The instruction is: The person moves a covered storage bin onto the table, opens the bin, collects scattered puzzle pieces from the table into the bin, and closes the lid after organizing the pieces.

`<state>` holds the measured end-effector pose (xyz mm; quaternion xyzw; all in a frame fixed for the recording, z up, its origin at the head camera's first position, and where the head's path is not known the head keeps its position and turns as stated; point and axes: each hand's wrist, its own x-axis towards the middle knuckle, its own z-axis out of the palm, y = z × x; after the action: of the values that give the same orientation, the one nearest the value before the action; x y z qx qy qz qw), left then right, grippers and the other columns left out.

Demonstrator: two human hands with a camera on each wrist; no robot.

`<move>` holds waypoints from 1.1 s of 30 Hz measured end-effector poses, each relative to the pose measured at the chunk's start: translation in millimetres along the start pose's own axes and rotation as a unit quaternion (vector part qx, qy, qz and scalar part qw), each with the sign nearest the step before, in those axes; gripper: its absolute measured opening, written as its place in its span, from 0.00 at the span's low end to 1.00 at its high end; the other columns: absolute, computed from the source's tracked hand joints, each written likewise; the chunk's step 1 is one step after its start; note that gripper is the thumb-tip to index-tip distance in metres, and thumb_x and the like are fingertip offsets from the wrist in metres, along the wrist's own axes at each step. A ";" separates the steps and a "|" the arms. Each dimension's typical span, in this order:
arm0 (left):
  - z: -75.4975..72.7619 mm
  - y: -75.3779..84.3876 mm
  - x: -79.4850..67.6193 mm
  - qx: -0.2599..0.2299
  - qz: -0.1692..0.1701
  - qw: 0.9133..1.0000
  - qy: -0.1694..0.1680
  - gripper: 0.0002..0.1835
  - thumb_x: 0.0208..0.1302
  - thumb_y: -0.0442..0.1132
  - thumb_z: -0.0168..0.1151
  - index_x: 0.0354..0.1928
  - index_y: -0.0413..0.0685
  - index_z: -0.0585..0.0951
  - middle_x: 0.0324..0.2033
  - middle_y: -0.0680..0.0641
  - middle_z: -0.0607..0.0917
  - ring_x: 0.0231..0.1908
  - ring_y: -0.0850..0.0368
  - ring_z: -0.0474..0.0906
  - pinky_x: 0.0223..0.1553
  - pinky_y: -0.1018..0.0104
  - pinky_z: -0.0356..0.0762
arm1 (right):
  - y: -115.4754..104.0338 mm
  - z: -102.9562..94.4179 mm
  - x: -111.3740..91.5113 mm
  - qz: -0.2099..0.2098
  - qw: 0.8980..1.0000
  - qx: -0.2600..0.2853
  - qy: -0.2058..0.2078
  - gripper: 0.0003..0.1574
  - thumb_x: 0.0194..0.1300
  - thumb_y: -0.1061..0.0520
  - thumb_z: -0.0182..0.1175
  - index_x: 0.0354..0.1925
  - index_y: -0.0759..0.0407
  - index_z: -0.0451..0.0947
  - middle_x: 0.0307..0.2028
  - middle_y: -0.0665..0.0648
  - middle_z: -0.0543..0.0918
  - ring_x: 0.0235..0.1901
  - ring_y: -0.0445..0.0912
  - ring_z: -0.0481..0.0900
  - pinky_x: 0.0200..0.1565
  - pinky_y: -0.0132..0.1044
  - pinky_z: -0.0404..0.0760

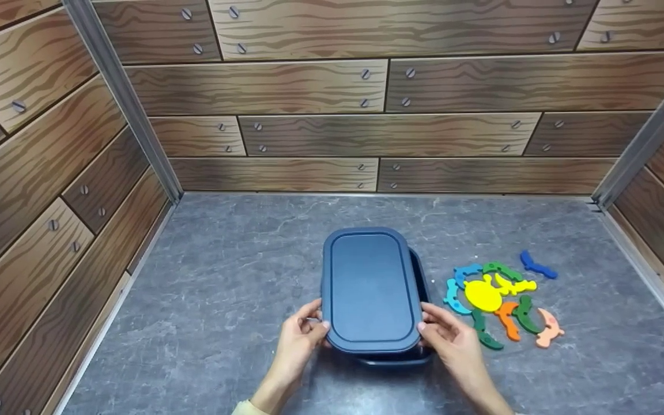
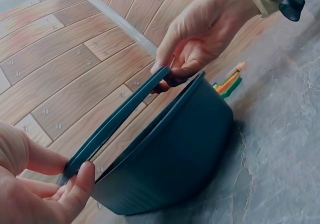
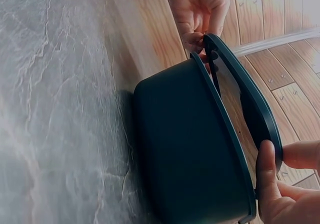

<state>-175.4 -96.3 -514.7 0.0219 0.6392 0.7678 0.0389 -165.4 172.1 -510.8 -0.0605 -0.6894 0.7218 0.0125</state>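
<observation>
A dark blue rectangular lid [image 1: 371,288] with rounded corners is held by both hands just above a matching deep box [image 2: 175,149]. My left hand [image 1: 297,340] pinches the lid's left edge near its front corner. Opposite it, my right hand [image 1: 453,340] pinches the right edge. In both wrist views a gap shows between lid and box rim, so the lid is raised and a little tilted. From the head view the lid sits slightly left of the box, whose right and front rim [image 1: 395,363] stick out. The inside of the box is mostly hidden.
Right of the box lie several colourful flat pieces: a yellow oval piece [image 1: 483,296], curved green, orange and light blue ones around it, and a dark blue piece [image 1: 538,266] farther back. Wood-patterned panels [image 1: 378,86] wall the grey marbled table [image 1: 240,259] at back and sides.
</observation>
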 end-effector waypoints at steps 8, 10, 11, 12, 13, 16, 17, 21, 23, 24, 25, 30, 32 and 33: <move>-9.7 1.9 -0.4 0.013 0.010 1.000 0.003 0.29 0.64 0.25 0.56 0.66 0.21 0.64 0.42 0.39 0.76 0.30 0.59 0.78 0.36 0.57 0.82 | 2.5 8.3 1.1 -0.022 1.000 -0.009 -0.019 0.27 0.64 0.69 0.61 0.62 0.73 0.72 0.46 0.67 0.79 0.36 0.47 0.81 0.38 0.38 0.84; -11.7 2.2 -0.5 0.012 0.009 1.000 0.007 0.28 0.64 0.25 0.55 0.66 0.21 0.64 0.42 0.39 0.76 0.30 0.59 0.78 0.36 0.56 0.82 | 2.8 10.4 1.3 -0.022 0.999 -0.011 -0.021 0.27 0.64 0.69 0.62 0.62 0.72 0.72 0.47 0.67 0.79 0.36 0.47 0.82 0.38 0.38 0.84; -12.7 2.2 -0.4 0.011 0.009 1.000 0.008 0.28 0.64 0.24 0.55 0.66 0.21 0.65 0.42 0.39 0.76 0.30 0.59 0.78 0.36 0.55 0.82 | 2.8 11.5 1.4 -0.021 0.999 -0.012 -0.022 0.27 0.64 0.69 0.62 0.62 0.72 0.73 0.47 0.66 0.79 0.36 0.47 0.82 0.38 0.38 0.84; -13.8 2.4 -0.5 0.011 0.008 1.000 0.011 0.28 0.64 0.25 0.55 0.66 0.21 0.64 0.42 0.39 0.76 0.30 0.59 0.78 0.36 0.56 0.82 | 2.8 12.6 1.6 -0.019 0.999 -0.012 -0.023 0.27 0.64 0.69 0.62 0.62 0.72 0.73 0.47 0.66 0.79 0.36 0.47 0.81 0.38 0.38 0.84; -14.9 2.6 -0.8 0.011 0.007 1.000 0.012 0.28 0.64 0.25 0.55 0.66 0.21 0.64 0.42 0.39 0.76 0.30 0.59 0.77 0.35 0.57 0.82 | 3.0 13.6 1.8 -0.018 0.999 -0.009 -0.025 0.27 0.64 0.69 0.62 0.62 0.72 0.73 0.47 0.66 0.79 0.36 0.47 0.81 0.38 0.38 0.84; -18.1 3.4 -1.7 0.016 0.007 1.000 0.015 0.29 0.65 0.25 0.56 0.66 0.20 0.63 0.43 0.39 0.76 0.30 0.59 0.77 0.35 0.58 0.82 | 3.8 16.4 2.4 -0.021 0.999 0.000 -0.035 0.27 0.64 0.69 0.62 0.61 0.72 0.73 0.47 0.66 0.79 0.36 0.47 0.81 0.39 0.40 0.84; -19.2 3.9 -2.0 0.020 0.008 1.000 0.015 0.29 0.65 0.25 0.56 0.66 0.20 0.63 0.43 0.39 0.76 0.30 0.58 0.77 0.35 0.58 0.82 | 4.1 17.3 2.6 -0.023 0.999 0.004 -0.039 0.27 0.64 0.70 0.61 0.61 0.72 0.72 0.47 0.66 0.79 0.36 0.47 0.82 0.39 0.41 0.84; -23.5 5.6 -3.4 0.030 0.010 0.999 0.019 0.28 0.66 0.25 0.56 0.66 0.20 0.63 0.43 0.38 0.76 0.30 0.58 0.77 0.35 0.59 0.83 | 4.3 20.9 3.2 -0.027 0.998 0.015 -0.054 0.28 0.64 0.70 0.61 0.62 0.74 0.71 0.48 0.67 0.79 0.37 0.48 0.82 0.41 0.45 0.84; -25.6 6.3 -3.5 0.035 0.012 0.999 0.021 0.28 0.66 0.25 0.56 0.66 0.21 0.64 0.42 0.38 0.76 0.30 0.58 0.77 0.34 0.60 0.82 | 3.7 22.8 2.9 -0.021 0.998 0.018 -0.058 0.28 0.64 0.70 0.61 0.62 0.74 0.71 0.48 0.67 0.78 0.38 0.49 0.82 0.41 0.45 0.84; -26.7 6.5 -3.6 0.037 0.013 0.999 0.021 0.28 0.66 0.25 0.56 0.65 0.20 0.64 0.42 0.38 0.76 0.30 0.58 0.77 0.34 0.60 0.82 | 3.1 23.7 2.7 -0.019 0.998 0.017 -0.059 0.28 0.64 0.69 0.61 0.62 0.73 0.71 0.48 0.67 0.78 0.39 0.49 0.82 0.41 0.44 0.84; -27.9 7.1 -3.6 0.038 0.014 0.999 0.023 0.27 0.66 0.25 0.56 0.65 0.20 0.65 0.42 0.38 0.76 0.30 0.58 0.77 0.33 0.61 0.82 | 2.6 24.7 2.6 -0.017 0.998 0.017 -0.060 0.28 0.65 0.69 0.61 0.63 0.73 0.71 0.49 0.67 0.78 0.39 0.49 0.82 0.42 0.44 0.84; -34.4 9.4 -3.8 0.050 0.016 0.998 0.030 0.26 0.66 0.25 0.56 0.65 0.21 0.66 0.42 0.37 0.77 0.30 0.58 0.77 0.34 0.61 0.82 | 1.4 30.0 2.3 -0.022 0.997 0.013 -0.072 0.29 0.64 0.67 0.62 0.63 0.72 0.71 0.50 0.68 0.77 0.40 0.50 0.81 0.44 0.46 0.83; -36.8 11.0 -4.6 0.055 0.018 0.998 0.032 0.26 0.66 0.25 0.56 0.65 0.22 0.66 0.43 0.37 0.76 0.31 0.58 0.77 0.34 0.61 0.82 | 1.8 32.1 2.5 -0.028 0.996 0.012 -0.079 0.29 0.64 0.68 0.63 0.63 0.73 0.71 0.50 0.69 0.77 0.40 0.50 0.81 0.45 0.48 0.83; -37.8 11.6 -4.8 0.055 0.019 0.998 0.033 0.26 0.66 0.25 0.56 0.65 0.22 0.66 0.43 0.37 0.76 0.31 0.57 0.77 0.34 0.61 0.82 | 2.0 33.1 2.5 -0.031 0.996 0.011 -0.081 0.29 0.64 0.68 0.63 0.62 0.73 0.71 0.50 0.69 0.77 0.40 0.50 0.81 0.44 0.48 0.83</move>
<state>-174.2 -135.9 -510.1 0.0109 0.6812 0.7321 0.0025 -171.3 139.3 -511.6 0.0198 -0.6817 0.7311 -0.0204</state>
